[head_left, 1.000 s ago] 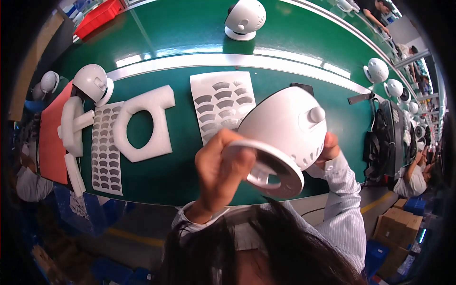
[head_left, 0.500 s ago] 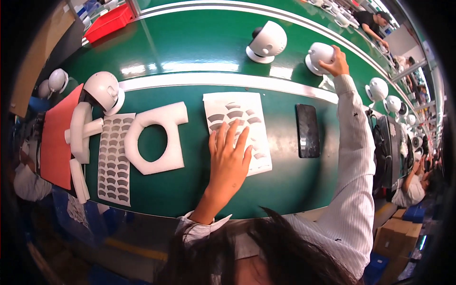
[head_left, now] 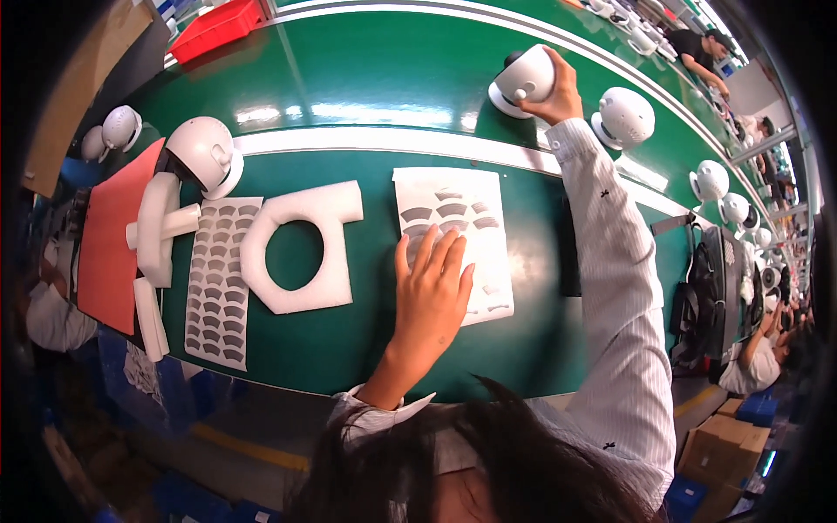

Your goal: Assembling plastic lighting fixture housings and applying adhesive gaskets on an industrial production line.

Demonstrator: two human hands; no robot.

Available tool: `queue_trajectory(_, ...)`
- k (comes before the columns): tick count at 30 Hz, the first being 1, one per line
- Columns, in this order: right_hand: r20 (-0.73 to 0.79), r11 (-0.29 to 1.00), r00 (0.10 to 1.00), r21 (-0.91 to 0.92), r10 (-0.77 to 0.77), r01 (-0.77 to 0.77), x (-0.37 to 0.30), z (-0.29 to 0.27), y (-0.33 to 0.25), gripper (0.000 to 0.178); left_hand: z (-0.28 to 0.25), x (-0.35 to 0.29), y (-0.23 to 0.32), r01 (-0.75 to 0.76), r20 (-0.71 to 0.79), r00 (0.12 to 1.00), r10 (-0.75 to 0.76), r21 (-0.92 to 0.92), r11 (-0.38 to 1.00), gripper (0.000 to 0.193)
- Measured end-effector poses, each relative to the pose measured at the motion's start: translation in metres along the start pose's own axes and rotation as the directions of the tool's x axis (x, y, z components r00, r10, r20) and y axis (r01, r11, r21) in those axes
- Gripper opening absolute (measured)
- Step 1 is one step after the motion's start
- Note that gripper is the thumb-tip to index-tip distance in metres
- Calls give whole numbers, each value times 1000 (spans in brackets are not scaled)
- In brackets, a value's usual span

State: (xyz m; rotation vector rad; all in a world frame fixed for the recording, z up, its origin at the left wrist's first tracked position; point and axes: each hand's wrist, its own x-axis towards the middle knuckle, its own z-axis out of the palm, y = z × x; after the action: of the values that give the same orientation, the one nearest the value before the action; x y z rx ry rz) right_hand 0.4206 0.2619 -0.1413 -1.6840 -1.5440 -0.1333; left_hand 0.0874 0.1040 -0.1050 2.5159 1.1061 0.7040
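Note:
My right hand (head_left: 562, 91) is wrapped round the right side of a white ball-shaped camera (head_left: 530, 74) that stands on a round base on the green belt. A second white ball-shaped camera (head_left: 626, 116) stands just to the right, apart from the hand. My left hand (head_left: 433, 292) lies flat with fingers spread on a white sheet of grey curved stickers (head_left: 488, 261), covering part of it. Left of that hand is a white foam piece with a round hole (head_left: 340, 283). Further left lies a fuller sticker sheet (head_left: 218, 288).
Another white camera (head_left: 200, 157) stands at the left, beside foam pieces (head_left: 157, 231) and an orange-red board (head_left: 112, 235). A dark phone (head_left: 569, 253) is partly hidden by my right sleeve. A red tray (head_left: 214, 33) sits far left. More cameras and co-workers (head_left: 697, 57) line the right.
My right hand has let go of the right-hand camera and moved left onto the neighbouring one. The released camera now faces differently. My left hand stays on the sheet; the view has shifted slightly.

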Motion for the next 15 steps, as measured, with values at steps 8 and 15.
queue_trajectory(8, 670, -57, 623, 698, 403, -714, -45, -52, 44, 84, -10, 6, 1, 4, -172, 981, -85, -425, 905, 36)
queue_trajectory(15, 869, 106, 495, 494, -17, -863, -107, -106, -110, 86, -37, 14, 27, -137, -421, 887, -187, -629, 765, 49)
